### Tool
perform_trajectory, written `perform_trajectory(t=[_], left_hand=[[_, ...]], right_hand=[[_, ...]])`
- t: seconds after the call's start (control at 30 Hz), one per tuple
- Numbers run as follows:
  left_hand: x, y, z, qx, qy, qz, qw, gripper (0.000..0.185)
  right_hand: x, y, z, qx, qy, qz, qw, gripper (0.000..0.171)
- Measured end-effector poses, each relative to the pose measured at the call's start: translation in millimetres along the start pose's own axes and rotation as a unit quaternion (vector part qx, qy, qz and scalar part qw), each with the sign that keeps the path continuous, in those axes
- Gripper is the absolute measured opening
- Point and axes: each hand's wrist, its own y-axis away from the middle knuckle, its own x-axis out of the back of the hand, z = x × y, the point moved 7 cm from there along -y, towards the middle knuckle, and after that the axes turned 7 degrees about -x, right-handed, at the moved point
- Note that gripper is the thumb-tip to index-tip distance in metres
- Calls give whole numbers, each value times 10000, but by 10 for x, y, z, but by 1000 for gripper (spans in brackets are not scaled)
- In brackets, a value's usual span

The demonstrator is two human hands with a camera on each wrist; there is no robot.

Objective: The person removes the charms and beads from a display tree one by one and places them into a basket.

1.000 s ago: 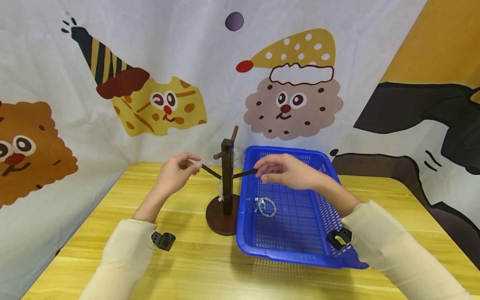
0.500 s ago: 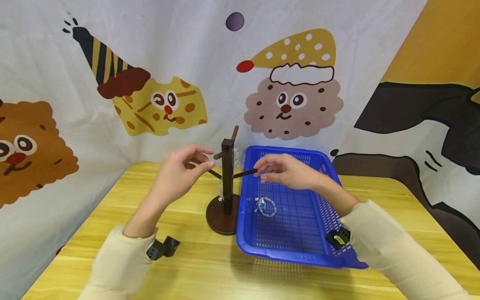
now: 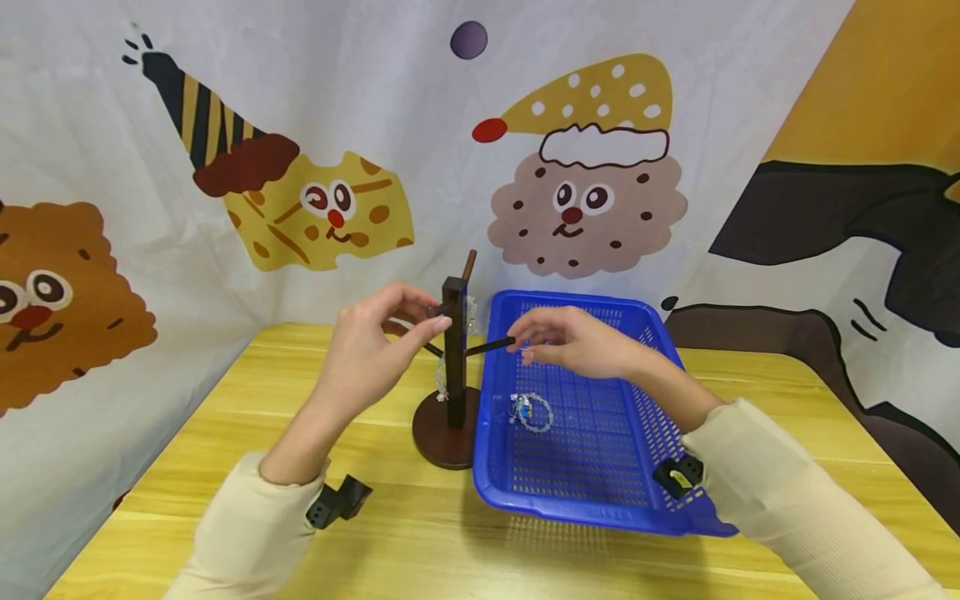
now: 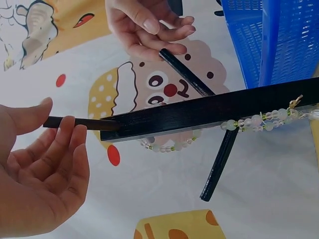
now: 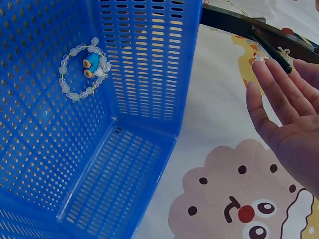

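Note:
A dark wooden bracelet stand (image 3: 454, 375), with several pegs and a round base, stands upright on the table. My left hand (image 3: 378, 337) holds its upper front peg (image 4: 82, 123) between thumb and fingers. My right hand (image 3: 573, 342) is beside the tip of the right peg (image 3: 491, 346), its fingers loosely extended and the thumb apart; whether they touch is unclear. A beaded bracelet (image 4: 261, 121) hangs at the left peg (image 4: 219, 167). Another bracelet (image 3: 471, 312) hangs behind the post, partly hidden. In the blue basket lies a clear-beaded bracelet (image 5: 75, 74) with a blue charm.
The blue plastic basket (image 3: 592, 521) stands right against the stand's base, under my right forearm. Both rest on a yellow wood-grain table (image 3: 397, 533). A cloth with cartoon prints (image 3: 360, 83) hangs behind.
My left hand has moved right, from the left peg's tip to the upper front peg, and now holds it. My right hand, the stand and the basket have stayed in place.

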Motion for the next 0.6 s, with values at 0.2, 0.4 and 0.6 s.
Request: perform_trajectory(t=[0.2,0.4,0.6], left_hand=[[11,-11,17,-72,-67,25,9999,13],[34,-12,-2,-140,-116,18,9998,12],[98,-13,-40,-44,-160,111,9998,12]], right_hand=[[2,-1,-3,16,-41,-17,10000,25],[-10,10,-22,54,-112,-90,9999,22],[-47,35,-67,199,-183,-221,9994,21]])
